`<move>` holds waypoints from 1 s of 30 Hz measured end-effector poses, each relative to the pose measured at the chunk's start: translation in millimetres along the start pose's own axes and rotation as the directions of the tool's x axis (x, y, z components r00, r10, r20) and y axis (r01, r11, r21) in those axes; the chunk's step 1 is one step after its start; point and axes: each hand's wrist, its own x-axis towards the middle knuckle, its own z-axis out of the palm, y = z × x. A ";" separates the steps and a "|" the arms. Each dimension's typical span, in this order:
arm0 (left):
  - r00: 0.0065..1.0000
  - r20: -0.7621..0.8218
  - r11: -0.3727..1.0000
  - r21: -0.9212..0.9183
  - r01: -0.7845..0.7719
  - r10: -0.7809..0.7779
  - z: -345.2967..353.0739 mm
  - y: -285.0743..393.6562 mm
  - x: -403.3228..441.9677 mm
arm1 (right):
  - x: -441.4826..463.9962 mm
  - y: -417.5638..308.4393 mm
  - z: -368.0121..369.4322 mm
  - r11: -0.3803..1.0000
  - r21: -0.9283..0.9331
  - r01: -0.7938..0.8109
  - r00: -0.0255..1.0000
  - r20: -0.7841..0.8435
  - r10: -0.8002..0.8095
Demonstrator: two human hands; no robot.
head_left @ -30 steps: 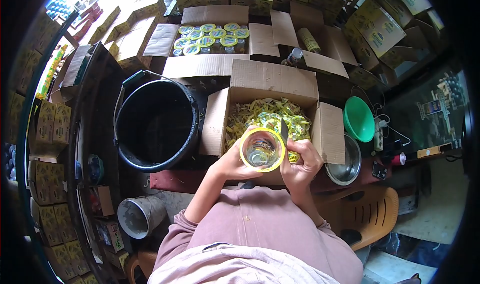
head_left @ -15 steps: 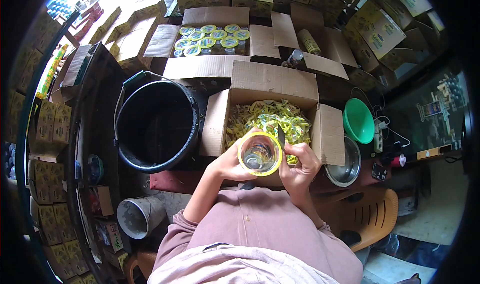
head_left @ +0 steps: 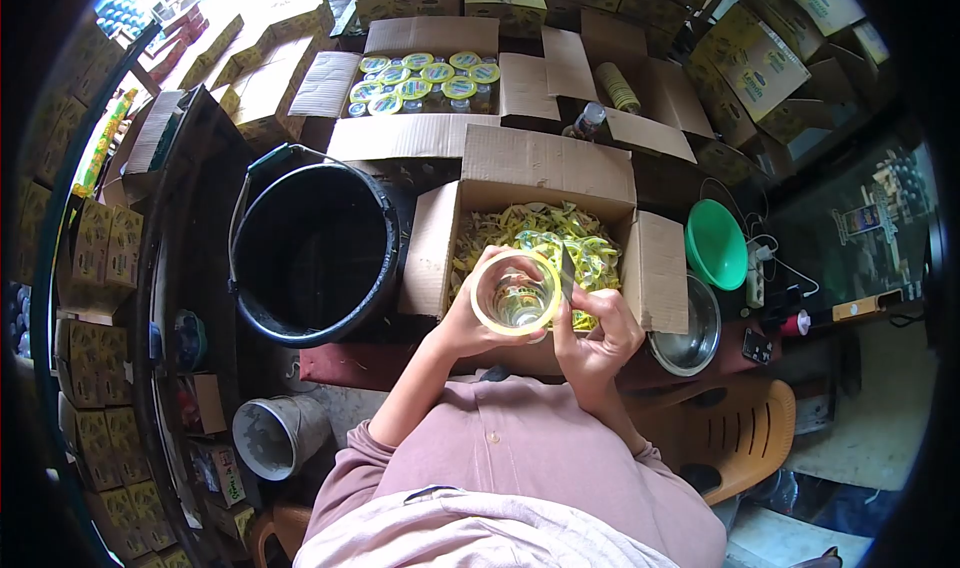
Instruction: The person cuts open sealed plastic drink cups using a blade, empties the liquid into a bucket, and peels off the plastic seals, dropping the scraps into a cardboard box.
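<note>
My left hand (head_left: 467,320) is wrapped round a clear plastic cup (head_left: 522,310) with a yellow rim. The cup's open mouth faces up toward me, and printing shows through its wall. A thin dark blade, apparently a knife (head_left: 567,271), stands upright against the right side of the rim. Its lower end is pinched in my right hand (head_left: 603,333), and its handle is hidden by the fingers. Just beyond both hands, an open cardboard box (head_left: 545,158) holds a heap of yellow-green plastic strips (head_left: 585,243).
A black bucket (head_left: 243,268) stands left of the box. Behind is a carton (head_left: 410,140) of yellow-lidded cups (head_left: 437,72); another carton (head_left: 655,133) holds stacked cups (head_left: 618,90). Right are a green bowl (head_left: 715,245) and a metal bowl (head_left: 705,333). An orange chair (head_left: 765,438) stands at lower right.
The cup has shifted slightly up and left and tilted, and its rim looks paler. The blade's tip leans a little farther right. My right hand has barely moved.
</note>
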 end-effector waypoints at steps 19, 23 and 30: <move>0.991 0.131 1.000 0.028 0.007 -0.011 -8.9 0.2 -1.8 | -4.3 3.5 -1.8 1.000 0.003 -0.012 0.999 0.047 0.012; 0.978 0.179 0.992 -0.052 0.116 -0.105 -4.9 5.3 -2.2 | -5.2 7.3 -3.1 1.000 -0.031 0.004 0.999 0.045 -0.002; 0.988 0.141 0.996 -0.053 0.065 -0.057 -1.9 7.1 0.0 | -2.8 5.1 -2.3 0.999 -0.030 -0.013 1.000 0.013 0.014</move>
